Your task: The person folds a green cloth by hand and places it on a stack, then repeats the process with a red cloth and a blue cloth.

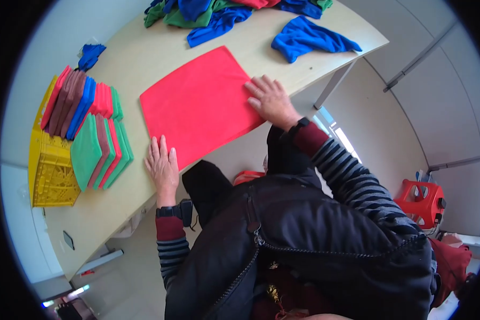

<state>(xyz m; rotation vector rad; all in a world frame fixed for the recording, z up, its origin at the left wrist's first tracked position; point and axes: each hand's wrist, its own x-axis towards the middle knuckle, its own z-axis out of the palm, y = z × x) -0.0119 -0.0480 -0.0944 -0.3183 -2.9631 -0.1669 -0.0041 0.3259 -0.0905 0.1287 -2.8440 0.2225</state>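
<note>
A red cloth (197, 101) lies spread flat on the table, its near edge by the table's front edge. My left hand (163, 166) rests open at the cloth's near left corner, fingers stretched out over its edge and the tabletop. On the cloth's right edge lies my right hand (272, 101), also open with the fingers apart. Neither hand grips anything.
Folded cloths in green, brown and red (102, 152) stand in a row at the left. Behind them, more folded cloths fill a yellow plastic crate (53, 170). A crumpled blue cloth (312, 40) and a mixed heap (208, 16) lie at the far side.
</note>
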